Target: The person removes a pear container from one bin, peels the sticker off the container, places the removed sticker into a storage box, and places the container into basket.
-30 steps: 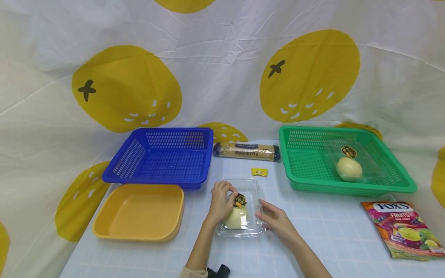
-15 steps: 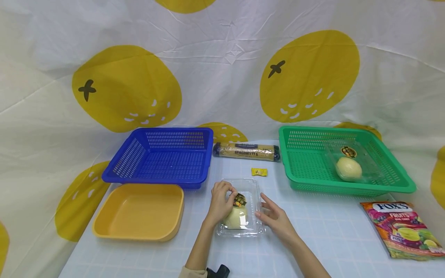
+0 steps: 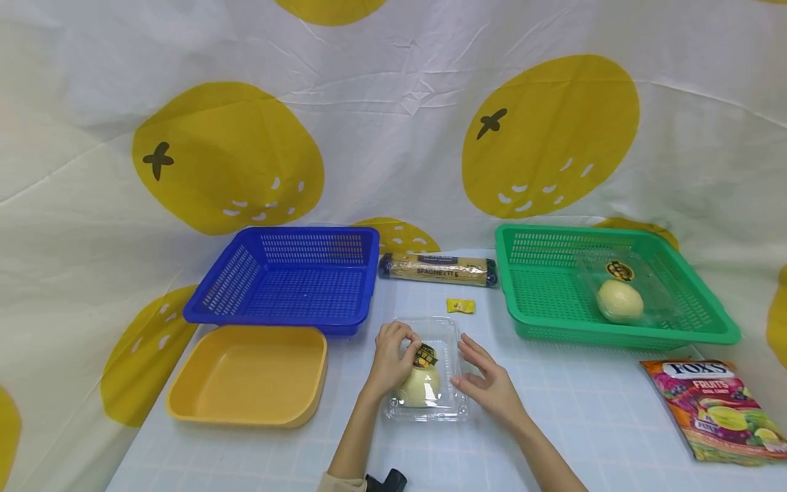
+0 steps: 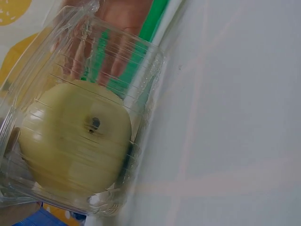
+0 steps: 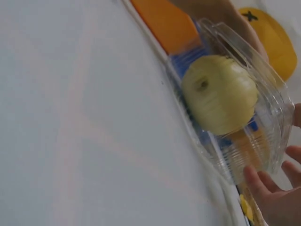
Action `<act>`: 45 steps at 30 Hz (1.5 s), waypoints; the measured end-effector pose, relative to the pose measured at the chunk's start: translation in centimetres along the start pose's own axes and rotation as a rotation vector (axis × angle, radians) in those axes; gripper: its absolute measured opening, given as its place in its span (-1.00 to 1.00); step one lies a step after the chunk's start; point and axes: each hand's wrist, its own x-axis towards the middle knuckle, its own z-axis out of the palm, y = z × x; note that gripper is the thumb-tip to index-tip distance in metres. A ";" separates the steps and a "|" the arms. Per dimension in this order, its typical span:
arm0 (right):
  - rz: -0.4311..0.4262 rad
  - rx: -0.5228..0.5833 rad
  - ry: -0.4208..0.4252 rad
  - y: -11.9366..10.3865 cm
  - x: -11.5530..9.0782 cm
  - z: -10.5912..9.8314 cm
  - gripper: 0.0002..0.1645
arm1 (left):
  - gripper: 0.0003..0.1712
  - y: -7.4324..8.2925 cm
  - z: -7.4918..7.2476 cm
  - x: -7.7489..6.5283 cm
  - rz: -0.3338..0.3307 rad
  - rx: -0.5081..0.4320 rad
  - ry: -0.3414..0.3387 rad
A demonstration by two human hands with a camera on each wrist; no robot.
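A clear plastic clamshell box (image 3: 444, 335) lies on the table between both hands in the head view. Inside is a pale yellow round fruit (image 4: 75, 141) with a small dark spot, and a black round label (image 3: 425, 356) sits on the lid. My left hand (image 3: 390, 359) rests over the lid's left part, its thumb and forefinger meeting at the label's edge, pinching there. Beside the box's right edge is my right hand (image 3: 490, 388), its fingers spread and fingertips right at that edge. In the right wrist view, the right hand (image 5: 277, 193) holds nothing between its fingers.
Behind the box lie a small yellow candy (image 3: 460, 305) and a spaghetti pack (image 3: 438, 269). A blue basket (image 3: 275, 319) and yellow tub (image 3: 246, 415) stand left. On the right are a green basket (image 3: 621, 335) holding another boxed fruit (image 3: 619, 301) and a Fox's candy bag (image 3: 716, 410).
The right hand's fingers have come away from the box's right edge and spread further apart. The left hand stays over the lid, and the box has kept its place.
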 end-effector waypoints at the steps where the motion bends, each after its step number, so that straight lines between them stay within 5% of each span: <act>1: -0.018 -0.009 -0.008 0.0 0.0 0.0 -0.26 | -0.91 0.0 0.0 0.0 0.000 -0.004 -0.001; 26: -0.007 0.021 -0.055 0.3 0.2 -0.2 -0.23 | -0.89 0.0 -0.3 0.0 -0.002 -0.027 -0.031; 36: 0.027 0.016 -0.050 0.3 0.1 -0.4 -0.22 | -0.86 -1.0 -0.4 -0.2 -0.055 -0.291 0.061; 45: 0.037 0.018 -0.039 0.2 0.2 -0.2 -0.22 | -0.96 -1.1 -0.5 -0.3 -0.018 -0.190 0.029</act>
